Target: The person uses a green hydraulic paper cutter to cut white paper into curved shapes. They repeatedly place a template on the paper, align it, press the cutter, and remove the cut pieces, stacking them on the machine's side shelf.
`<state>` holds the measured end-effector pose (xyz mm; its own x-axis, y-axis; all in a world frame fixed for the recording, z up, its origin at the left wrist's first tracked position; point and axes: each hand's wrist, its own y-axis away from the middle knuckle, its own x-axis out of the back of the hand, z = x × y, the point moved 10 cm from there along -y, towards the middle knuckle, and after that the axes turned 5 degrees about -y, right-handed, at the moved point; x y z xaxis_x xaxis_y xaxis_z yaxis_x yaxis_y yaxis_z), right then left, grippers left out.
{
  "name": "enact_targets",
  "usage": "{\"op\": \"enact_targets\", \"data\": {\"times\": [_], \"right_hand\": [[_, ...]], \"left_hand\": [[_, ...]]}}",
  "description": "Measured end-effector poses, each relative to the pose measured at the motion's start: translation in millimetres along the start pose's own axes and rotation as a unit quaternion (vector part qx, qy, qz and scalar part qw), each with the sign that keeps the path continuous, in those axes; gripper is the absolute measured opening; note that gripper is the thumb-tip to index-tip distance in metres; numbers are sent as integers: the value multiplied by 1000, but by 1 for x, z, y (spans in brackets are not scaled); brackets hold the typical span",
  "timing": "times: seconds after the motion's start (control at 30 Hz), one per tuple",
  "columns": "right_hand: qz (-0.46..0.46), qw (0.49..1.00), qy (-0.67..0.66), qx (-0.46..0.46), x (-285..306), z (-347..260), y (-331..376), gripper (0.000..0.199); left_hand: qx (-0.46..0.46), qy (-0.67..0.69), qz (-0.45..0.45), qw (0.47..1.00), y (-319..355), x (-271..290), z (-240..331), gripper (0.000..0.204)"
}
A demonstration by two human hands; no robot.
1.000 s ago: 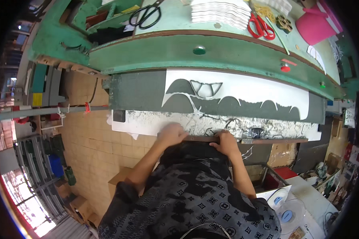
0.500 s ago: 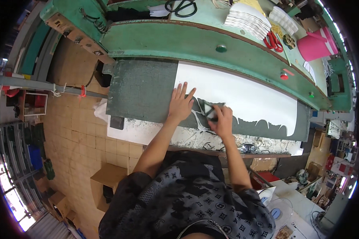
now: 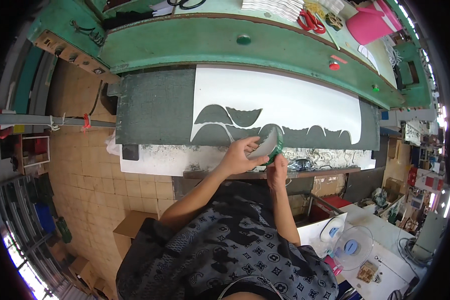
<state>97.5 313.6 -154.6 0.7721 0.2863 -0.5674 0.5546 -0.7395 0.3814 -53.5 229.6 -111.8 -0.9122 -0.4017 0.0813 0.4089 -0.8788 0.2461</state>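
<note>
A white sheet [image 3: 290,97] lies on the dark grey cutting board [image 3: 155,100], its near edge scalloped by curved cut-outs. In front of that edge, both hands hold up a curved cutting die [image 3: 278,142] with a green outer wall and a pale grey-white face. My left hand [image 3: 239,159] is closed on its left side, thumb toward the viewer and fingers curled at the pale face. At the lower end, my right hand [image 3: 277,172] pinches the green wall. What lies inside the die cannot be made out clearly.
Behind the board runs a green press beam [image 3: 185,42] with a red button [image 3: 334,65]. Red scissors [image 3: 311,22] and a pink bucket [image 3: 367,25] sit on the shelf. A scuffed white ledge [image 3: 180,160] borders the board; a fan [image 3: 352,247] stands at lower right.
My left hand has lifted off the sheet and joined the right on the die. The die has come up from the sheet's cut edge toward me and turned. The whole view has shifted.
</note>
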Motion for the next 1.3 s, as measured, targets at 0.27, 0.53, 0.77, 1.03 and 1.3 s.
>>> {"op": "enact_targets", "data": {"times": [0.27,0.53,0.77,1.03,1.3], "right_hand": [[-212,960,168,-80,-26,-25,-28,87],[-249,950,153,-105,-42,-50,-30,43],[-303,913,270,-44,-58,-65,-47,44],[-340,893,247,-160,-52,-32,-86,31],[-272,900,333,-76,29,-35,-99,20]], "left_hand": [[-9,61,-115,991,5,-12,66,76],[-29,-47,-40,998,7,-46,78,90],[0,-91,69,993,6,-49,90,86],[50,78,59,994,4,-33,8,39],[-15,-41,106,993,-17,64,34,19]]}}
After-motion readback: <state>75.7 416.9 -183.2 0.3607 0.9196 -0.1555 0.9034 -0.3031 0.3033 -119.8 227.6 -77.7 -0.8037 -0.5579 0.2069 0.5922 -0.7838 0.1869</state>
